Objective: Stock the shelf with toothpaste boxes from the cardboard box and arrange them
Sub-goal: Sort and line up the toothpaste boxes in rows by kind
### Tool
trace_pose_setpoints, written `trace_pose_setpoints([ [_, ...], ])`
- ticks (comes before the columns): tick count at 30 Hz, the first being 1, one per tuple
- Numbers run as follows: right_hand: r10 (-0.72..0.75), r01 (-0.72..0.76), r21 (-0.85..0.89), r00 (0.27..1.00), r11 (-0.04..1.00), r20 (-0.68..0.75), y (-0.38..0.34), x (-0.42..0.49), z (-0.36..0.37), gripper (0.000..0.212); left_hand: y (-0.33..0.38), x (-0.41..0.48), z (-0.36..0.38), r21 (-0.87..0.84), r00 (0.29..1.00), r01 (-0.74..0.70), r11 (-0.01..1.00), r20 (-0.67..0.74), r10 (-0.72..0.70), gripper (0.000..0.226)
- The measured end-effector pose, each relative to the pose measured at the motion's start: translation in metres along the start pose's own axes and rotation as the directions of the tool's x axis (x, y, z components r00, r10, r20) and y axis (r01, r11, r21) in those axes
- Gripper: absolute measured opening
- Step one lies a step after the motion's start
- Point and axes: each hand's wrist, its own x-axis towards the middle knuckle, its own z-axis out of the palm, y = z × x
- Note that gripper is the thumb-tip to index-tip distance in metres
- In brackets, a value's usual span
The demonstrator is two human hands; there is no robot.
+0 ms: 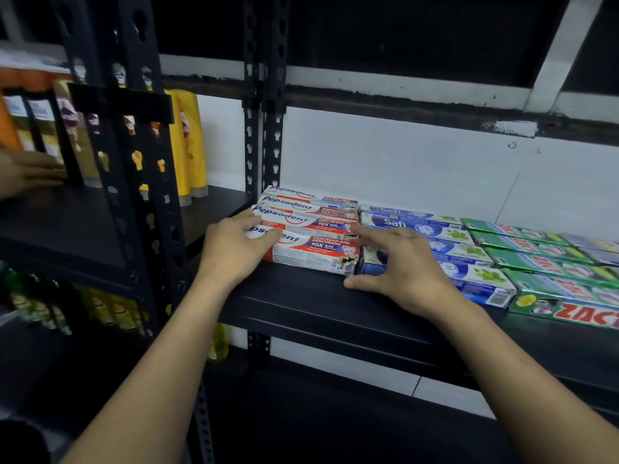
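1. The Pepsodent boxes [308, 226] lay flat in a row at the left end of the shelf [301, 306], running from its back edge toward the front. Safi boxes [452, 249] lay just beside them.
2. The left grip [234, 252] (a bare hand) clasped the front Pepsodent box [315, 252] at its left end, thumb over the top.
3. The right grip [405, 269] was spread wide and held nothing, its index tip at that box's torn right end.
4. The step seemed to call for light pressure from both ends, sliding the box back flush with its neighbours while sparing the torn corner.
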Motion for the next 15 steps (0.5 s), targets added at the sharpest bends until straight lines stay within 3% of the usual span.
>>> trace_pose_setpoints([
  [11, 0.023, -0.023, 0.024, 1.000, 0.999, -0.002, -0.001, 0.001, 0.000, 0.088, -0.002, 0.002, -0.002, -0.032, 0.999, 0.037, 0.999, 0.010, -0.037, 0.054],
  [15, 0.002, -0.008, 0.139, 0.999, 0.990, 0.047, -0.001, 0.005, -0.010, 0.092, 0.002, -0.002, -0.003, -0.033, 1.000, 0.029, 0.999, 0.013, -0.028, 0.052],
])
